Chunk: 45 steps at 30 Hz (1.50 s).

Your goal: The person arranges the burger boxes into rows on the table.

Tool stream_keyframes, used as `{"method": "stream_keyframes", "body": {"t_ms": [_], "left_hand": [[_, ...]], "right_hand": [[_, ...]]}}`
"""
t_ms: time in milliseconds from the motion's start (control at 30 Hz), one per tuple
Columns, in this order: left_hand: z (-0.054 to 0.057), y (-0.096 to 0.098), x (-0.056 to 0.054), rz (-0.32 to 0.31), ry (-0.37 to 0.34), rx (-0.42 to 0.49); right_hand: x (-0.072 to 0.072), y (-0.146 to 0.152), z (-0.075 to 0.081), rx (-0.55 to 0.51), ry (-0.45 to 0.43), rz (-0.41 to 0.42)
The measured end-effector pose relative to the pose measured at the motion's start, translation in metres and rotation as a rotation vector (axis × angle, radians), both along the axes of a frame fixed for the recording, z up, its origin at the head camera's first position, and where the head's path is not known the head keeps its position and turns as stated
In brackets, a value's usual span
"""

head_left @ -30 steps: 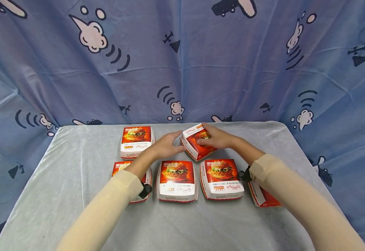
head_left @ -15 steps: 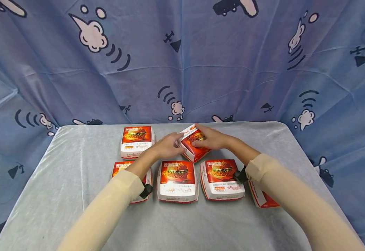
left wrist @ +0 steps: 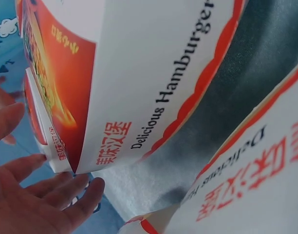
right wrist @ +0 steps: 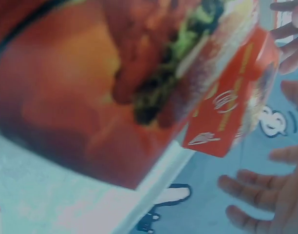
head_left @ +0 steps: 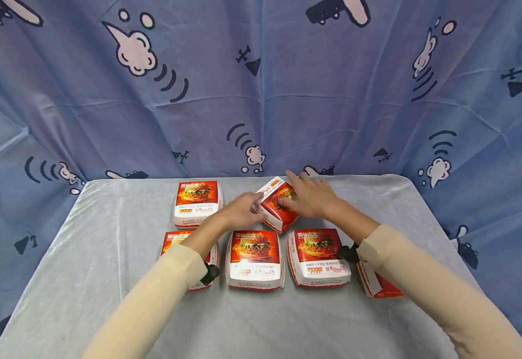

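A red-and-white hamburger box (head_left: 279, 204) stands turned at an angle at the back of the table, between both hands. My left hand (head_left: 239, 211) is at its left side, with fingers and thumb right at the near corner. In the left wrist view its fingers are loosely extended beside the box's (left wrist: 47, 141) white edge. My right hand (head_left: 315, 196) is over the box's right side, fingers spread, thumb stretched across the printed top. The right wrist view shows those fingers apart from the red side of the box (right wrist: 222, 109).
Three similar boxes stand in the front row: a left box (head_left: 171, 240) partly behind the left sleeve, a middle box (head_left: 255, 259) and a right box (head_left: 319, 257). Another box (head_left: 198, 203) is at back left, and one more (head_left: 379, 284) lies under the right forearm. A blue curtain (head_left: 261, 89) hangs behind.
The angled hamburger box has slid left to the left hand. The right hand moved left with it, then spread its fingers and drew slightly back from the box.
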<state>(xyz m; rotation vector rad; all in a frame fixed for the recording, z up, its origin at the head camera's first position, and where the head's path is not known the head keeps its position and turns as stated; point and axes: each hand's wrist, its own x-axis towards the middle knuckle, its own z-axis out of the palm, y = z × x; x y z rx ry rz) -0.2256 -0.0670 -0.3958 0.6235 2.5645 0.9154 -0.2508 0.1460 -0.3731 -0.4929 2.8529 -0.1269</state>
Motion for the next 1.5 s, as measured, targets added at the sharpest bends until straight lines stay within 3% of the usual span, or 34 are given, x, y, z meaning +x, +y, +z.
{"method": "stream_keyframes", "body": {"t_ms": [100, 333, 500, 767, 900, 1067, 1333, 1500], "left_hand": [[0.001, 0.001, 0.002, 0.001, 0.008, -0.001], [0.005, 0.003, 0.005, 0.006, 0.01, -0.009], [0.006, 0.003, 0.008, 0.007, -0.001, 0.006], [0.007, 0.004, 0.009, 0.029, -0.006, 0.028], [0.007, 0.004, 0.009, 0.036, 0.01, 0.009], [0.006, 0.004, 0.009, 0.036, 0.002, -0.026], [0.004, 0.004, 0.007, 0.0, 0.004, -0.016], [0.004, 0.003, 0.007, -0.018, 0.029, -0.004]], "right_hand": [[0.007, -0.001, 0.006, 0.038, 0.03, -0.024], [0.013, 0.0, 0.006, 0.022, -0.122, -0.027], [0.011, 0.003, 0.002, 0.006, -0.141, -0.025], [0.003, 0.012, -0.002, -0.12, -0.184, 0.04], [0.0, 0.016, -0.002, -0.213, -0.212, 0.104], [-0.003, 0.017, -0.003, -0.257, -0.232, 0.131], [-0.008, 0.016, -0.006, -0.277, -0.27, 0.118], [-0.004, 0.015, -0.001, -0.18, -0.206, 0.051]]}}
